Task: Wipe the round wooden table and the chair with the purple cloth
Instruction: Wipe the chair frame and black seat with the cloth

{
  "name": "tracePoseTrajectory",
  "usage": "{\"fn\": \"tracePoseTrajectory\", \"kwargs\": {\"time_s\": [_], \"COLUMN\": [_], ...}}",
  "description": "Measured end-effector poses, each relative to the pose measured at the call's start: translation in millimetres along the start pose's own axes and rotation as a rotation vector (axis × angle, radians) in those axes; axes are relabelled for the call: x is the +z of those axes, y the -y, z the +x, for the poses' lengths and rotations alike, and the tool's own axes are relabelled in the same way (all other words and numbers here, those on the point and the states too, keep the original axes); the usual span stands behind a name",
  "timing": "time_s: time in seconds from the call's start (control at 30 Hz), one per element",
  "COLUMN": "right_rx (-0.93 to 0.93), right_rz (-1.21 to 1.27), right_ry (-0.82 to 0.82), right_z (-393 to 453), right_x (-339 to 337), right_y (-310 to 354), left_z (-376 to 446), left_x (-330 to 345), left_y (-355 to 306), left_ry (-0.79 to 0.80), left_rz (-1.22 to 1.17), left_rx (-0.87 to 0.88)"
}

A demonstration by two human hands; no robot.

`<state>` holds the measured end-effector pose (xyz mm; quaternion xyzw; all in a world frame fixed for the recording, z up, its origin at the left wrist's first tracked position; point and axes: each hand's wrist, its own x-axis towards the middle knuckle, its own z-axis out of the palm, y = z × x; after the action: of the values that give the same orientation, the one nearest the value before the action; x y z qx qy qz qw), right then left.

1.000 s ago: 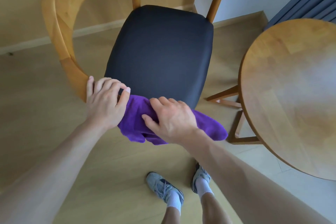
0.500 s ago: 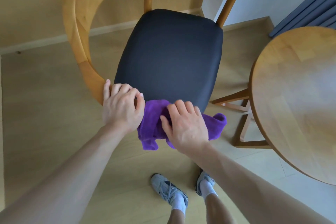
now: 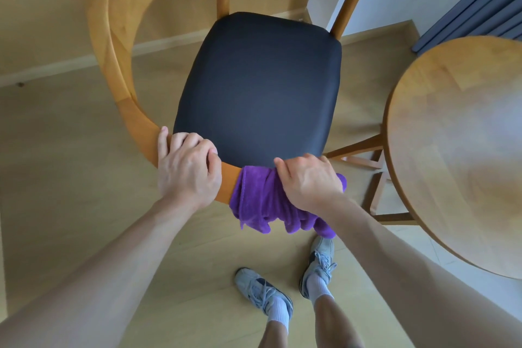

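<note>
The wooden chair [image 3: 107,45] with a curved back and black padded seat [image 3: 260,87] stands in front of me. The purple cloth [image 3: 260,200] is draped over the seat's front wooden rail and hangs down below it. My right hand [image 3: 308,181] presses on the cloth at the rail's right part, fingers curled over the top edge. My left hand [image 3: 186,169] grips the front left corner of the chair frame. The round wooden table [image 3: 457,144] stands to the right, with nothing on it.
The table's wooden legs [image 3: 375,195] stand between chair and table. My two feet in grey sneakers [image 3: 262,291] are on the light wood floor below the chair. A grey radiator-like panel [image 3: 474,8] stands at the back right by the wall.
My right hand has slid the cloth to the right along the front rail, uncovering bare wood beside my left hand. The left hand stayed on the chair corner. The view has shifted.
</note>
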<state>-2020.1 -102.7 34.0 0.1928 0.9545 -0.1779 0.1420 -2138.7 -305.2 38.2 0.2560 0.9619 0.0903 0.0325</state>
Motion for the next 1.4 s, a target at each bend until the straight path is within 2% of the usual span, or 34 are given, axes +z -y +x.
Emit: {"fn": "tracePoseTrajectory", "kwargs": {"time_s": [0.1,0.17,0.23,0.3,0.37,0.43,0.6,0.73,0.83,0.9,0.97,1.2,1.3,1.37,1.4], "right_rx": [0.107,0.111,-0.005,-0.183,-0.31,-0.354,-0.249,-0.121,-0.04,-0.172,-0.295,-0.161,-0.025,0.051,0.022], "right_rz": [0.062,0.109,0.13,0.047,-0.073,-0.156,-0.147,-0.02,0.027,-0.054,-0.134,-0.024,0.1,0.168,0.136], "right_ry": [-0.037,-0.077,-0.158,-0.178,-0.097,-0.052,-0.02,0.094,0.023,-0.112,-0.141,0.049,0.131,0.137,0.084], "right_z": [6,8,1,-17,-37,-46,-15,10,9,-7,-21,26,40,40,35], "right_x": [2,3,2,4,5,4,-5,-3,-2,3,10,12,9,9,8], "right_y": [31,48,54,45,23,0,10,33,40,43,48,84,92,99,101], "left_z": [0,0,0,1,1,1,1,4,17,30,42,45,46,45,45], "left_x": [0,0,1,1,2,4,8,3,-3,-10,-16,-16,-19,-20,-20], "left_y": [-1,0,1,2,2,2,4,3,21,45,68,74,76,75,75], "left_ry": [-0.007,-0.001,-0.008,-0.006,-0.009,-0.037,-0.063,0.011,0.062,0.043,0.034,-0.04,-0.042,-0.034,-0.028], "left_rz": [-0.018,-0.026,-0.032,-0.033,-0.028,-0.036,-0.041,-0.021,-0.044,-0.046,-0.039,-0.109,-0.122,-0.123,-0.116], "left_rx": [-0.009,-0.012,-0.008,-0.004,0.002,0.004,0.0,0.026,0.092,0.034,-0.05,-0.053,-0.051,-0.05,-0.046]}}
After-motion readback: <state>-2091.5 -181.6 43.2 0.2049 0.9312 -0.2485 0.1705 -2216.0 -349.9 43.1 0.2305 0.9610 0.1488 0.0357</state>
